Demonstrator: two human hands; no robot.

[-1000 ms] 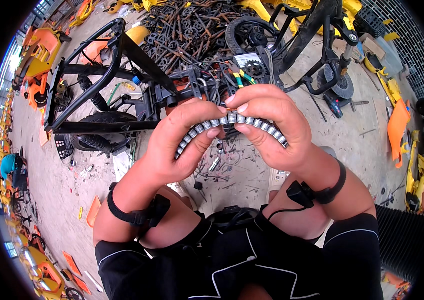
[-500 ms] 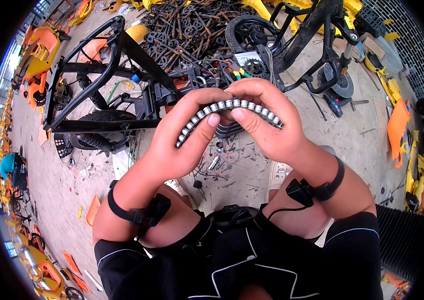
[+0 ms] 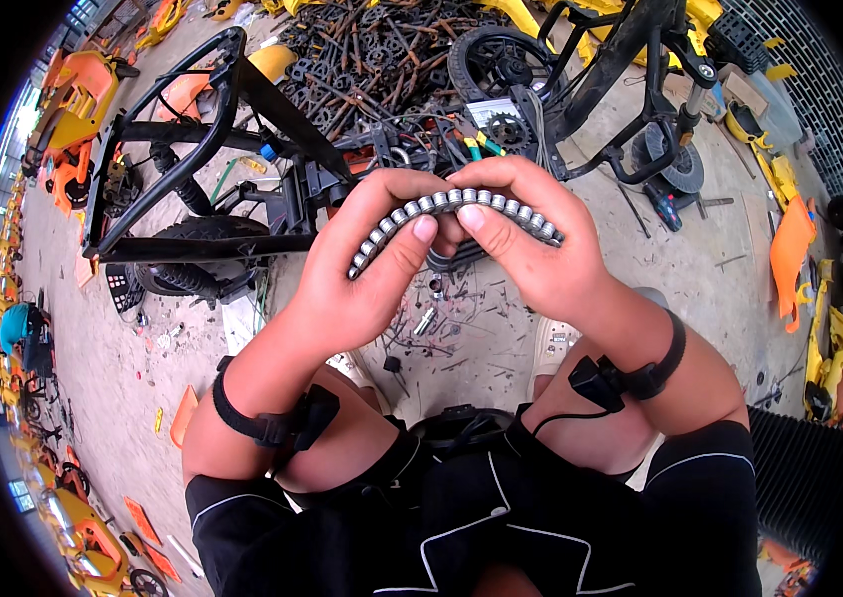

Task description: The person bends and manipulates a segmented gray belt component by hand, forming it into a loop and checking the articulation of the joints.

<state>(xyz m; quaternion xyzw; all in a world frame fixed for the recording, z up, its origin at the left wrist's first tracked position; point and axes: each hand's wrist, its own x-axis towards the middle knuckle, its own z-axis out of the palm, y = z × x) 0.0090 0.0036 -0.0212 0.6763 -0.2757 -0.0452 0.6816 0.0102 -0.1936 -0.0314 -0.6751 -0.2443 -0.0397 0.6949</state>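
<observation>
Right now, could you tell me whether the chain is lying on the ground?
No, the chain is held up in an arch between the left hand and the right hand.

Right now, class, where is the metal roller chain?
In the head view, the roller chain arches across upper centre, gripped between the left hand and right hand, just in front of the black frame.
</observation>
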